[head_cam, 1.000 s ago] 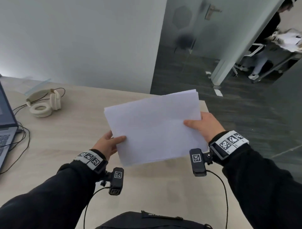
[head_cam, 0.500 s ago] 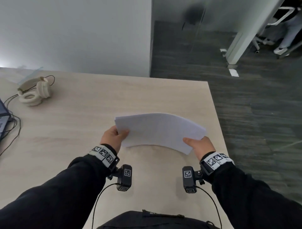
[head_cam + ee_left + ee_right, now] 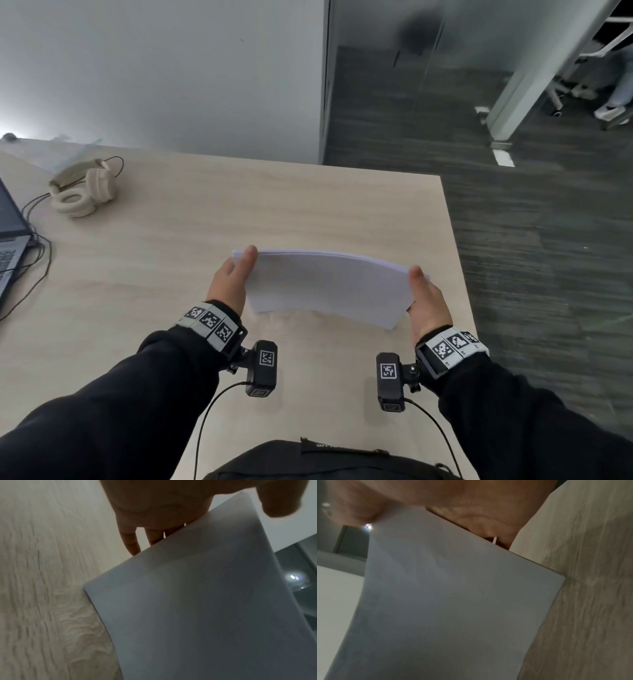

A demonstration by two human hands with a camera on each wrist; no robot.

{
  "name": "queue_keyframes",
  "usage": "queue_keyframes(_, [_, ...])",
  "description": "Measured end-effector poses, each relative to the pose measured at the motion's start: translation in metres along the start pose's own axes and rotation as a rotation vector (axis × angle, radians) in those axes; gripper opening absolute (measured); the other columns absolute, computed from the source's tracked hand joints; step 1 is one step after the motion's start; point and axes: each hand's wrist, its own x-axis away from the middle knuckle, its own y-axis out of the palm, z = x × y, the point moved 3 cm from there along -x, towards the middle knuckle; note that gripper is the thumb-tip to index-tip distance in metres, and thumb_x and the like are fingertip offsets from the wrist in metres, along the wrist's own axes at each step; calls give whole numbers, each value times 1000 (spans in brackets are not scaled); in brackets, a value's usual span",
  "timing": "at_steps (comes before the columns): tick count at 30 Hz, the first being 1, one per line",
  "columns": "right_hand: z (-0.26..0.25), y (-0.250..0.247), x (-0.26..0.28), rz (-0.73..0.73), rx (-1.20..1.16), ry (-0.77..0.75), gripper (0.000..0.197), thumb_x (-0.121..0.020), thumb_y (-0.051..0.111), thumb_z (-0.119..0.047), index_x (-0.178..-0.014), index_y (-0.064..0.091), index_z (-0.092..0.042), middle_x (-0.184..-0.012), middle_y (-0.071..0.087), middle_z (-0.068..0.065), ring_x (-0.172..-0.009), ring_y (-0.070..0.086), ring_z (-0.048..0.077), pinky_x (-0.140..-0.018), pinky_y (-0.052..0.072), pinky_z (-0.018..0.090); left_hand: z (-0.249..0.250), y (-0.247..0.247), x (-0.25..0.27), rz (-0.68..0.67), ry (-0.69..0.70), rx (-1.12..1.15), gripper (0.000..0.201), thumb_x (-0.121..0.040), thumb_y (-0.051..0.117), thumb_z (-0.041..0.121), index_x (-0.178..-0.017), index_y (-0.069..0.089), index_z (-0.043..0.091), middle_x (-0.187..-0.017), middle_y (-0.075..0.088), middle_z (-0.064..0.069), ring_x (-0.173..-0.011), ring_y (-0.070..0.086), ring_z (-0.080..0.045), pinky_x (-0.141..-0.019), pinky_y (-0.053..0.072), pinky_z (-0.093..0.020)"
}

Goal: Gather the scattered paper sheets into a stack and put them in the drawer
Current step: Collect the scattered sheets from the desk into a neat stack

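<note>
Head view, starting nearest you: a black bag [image 3: 329,460] sits at 6 o'clock against the counter's [image 3: 239,212] near edge, and your two dark sleeves reach forward from either side of it, each wrist wearing a banded camera mount. Just past them, your left hand [image 3: 230,286] and right hand [image 3: 424,303] each have a grip on one short edge of the paper stack [image 3: 325,286], thumbs lying along the top sheet and fingers beneath. The stack bows upward in the middle, its long edge tipped down toward the counter near the right side; whether that edge touches the wood, you cannot tell from here. Left wrist view shows your fingers [image 3: 132,545] running under the sheets with the thumb on top. Right wrist view shows the palm cupping the opposite edge. Farther out at 10 o'clock lie cream headphones [image 3: 82,195], with a laptop [image 3: 10,240] and dark cables [image 3: 37,260] at 9 o'clock.
</note>
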Motion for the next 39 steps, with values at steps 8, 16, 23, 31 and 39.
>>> queue_keyframes(8, [-6,2,3,89,-10,-10,32,-78,55,-46,-79,56,-14,-71,54,-1,-55,54,8,-54,41,21,8,-1,1,50,-52,22,39,-65,53,68,-81,71,37,-107,66,-2,-111,60,-26,-106,41,-52])
queue_keyframes(16, [-13,2,0,85,133,2,34,-93,46,-28,-95,67,-2,-81,57,5,-59,52,13,-49,40,20,20,0,5,-5,255,-201,32,-93,39,21,-91,65,41,-102,59,23,-97,54,2,-83,46,-25])
queue_keyframes(23, [1,-8,-2,-14,289,-160,94,-49,61,-89,-102,65,-10,-88,68,-1,-74,65,0,-59,48,10,5,-1,10,-105,175,-53,63,-58,73,55,-111,60,26,-101,66,4,-91,62,-8,-77,47,-22])
queue_keyframes(31, [26,-19,-13,-2,544,-16,14,-80,68,-6,-89,71,-17,-91,74,3,-91,69,19,-80,54,33,-28,-8,-4,-58,44,-483,21,-87,70,16,-107,64,13,-99,70,-5,-97,65,-27,-82,45,-33])
queue_keyframes(39, [28,-19,-14,19,549,-9,16,-81,71,-12,-97,71,-15,-90,72,0,-85,67,11,-78,52,26,-24,-11,3,-8,79,-520,10,-91,66,19,-98,66,12,-91,69,-3,-85,61,-22,-75,40,-29])
